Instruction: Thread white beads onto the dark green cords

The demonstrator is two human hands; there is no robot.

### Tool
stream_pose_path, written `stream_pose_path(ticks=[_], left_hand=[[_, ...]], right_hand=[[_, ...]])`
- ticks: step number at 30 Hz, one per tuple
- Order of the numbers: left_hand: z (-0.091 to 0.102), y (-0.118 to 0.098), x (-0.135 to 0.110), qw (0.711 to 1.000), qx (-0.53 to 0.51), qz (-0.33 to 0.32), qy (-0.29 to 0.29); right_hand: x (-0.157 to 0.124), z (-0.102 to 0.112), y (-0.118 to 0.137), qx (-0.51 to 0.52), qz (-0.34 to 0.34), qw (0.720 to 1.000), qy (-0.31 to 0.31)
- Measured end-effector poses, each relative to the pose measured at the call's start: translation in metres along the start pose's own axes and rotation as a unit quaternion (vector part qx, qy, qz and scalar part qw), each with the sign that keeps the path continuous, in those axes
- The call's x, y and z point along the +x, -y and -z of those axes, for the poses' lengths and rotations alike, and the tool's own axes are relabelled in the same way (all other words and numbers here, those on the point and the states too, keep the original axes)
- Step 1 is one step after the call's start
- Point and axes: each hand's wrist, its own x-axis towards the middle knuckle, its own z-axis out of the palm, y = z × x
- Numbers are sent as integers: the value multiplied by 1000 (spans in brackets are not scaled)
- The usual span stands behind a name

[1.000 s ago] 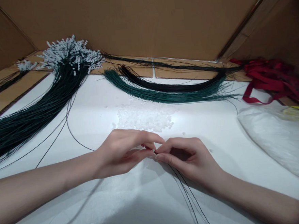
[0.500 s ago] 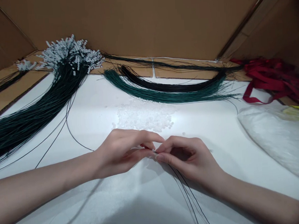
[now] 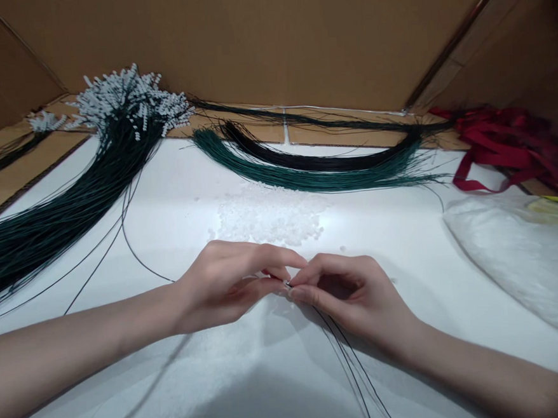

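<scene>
Fingertips of my left hand (image 3: 233, 279) are closed in a pinch on a tiny whitish bead (image 3: 287, 285). My right hand (image 3: 356, 286) meets it tip to tip, its thumb and forefinger closed on thin dark wires (image 3: 350, 357). The wires trail from under the right hand to the near edge. A short dark wire end shows between the two pinches; whether it sits inside the bead cannot be made out. Behind the hands a loose heap of translucent white beads (image 3: 273, 219) is spread over the white board (image 3: 379, 218).
To the left lies a thick bundle of dark green wires (image 3: 81, 184) with white beaded tips (image 3: 131, 101). Cut green wires (image 3: 306, 180) and black wires (image 3: 314, 162) curve along the back. At right are red ribbon (image 3: 494, 146) and a clear plastic bag (image 3: 526, 262). Cardboard walls (image 3: 271, 37) rise behind.
Both hands keep nearly the same position and pinch. The dark wire end between the fingertips shows slightly differently; everything else stays put.
</scene>
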Motion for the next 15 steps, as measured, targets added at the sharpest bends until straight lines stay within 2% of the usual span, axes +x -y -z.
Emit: stream_pose_path(ticks=[8,15], left_hand=[[-1,1,1,1000,-16,2,6],[-1,0,1,1000,11,23,6]], right_hand=[[-1,0,0,-11,14,1000,-5],[0,1,0,-19,8,1000,0]])
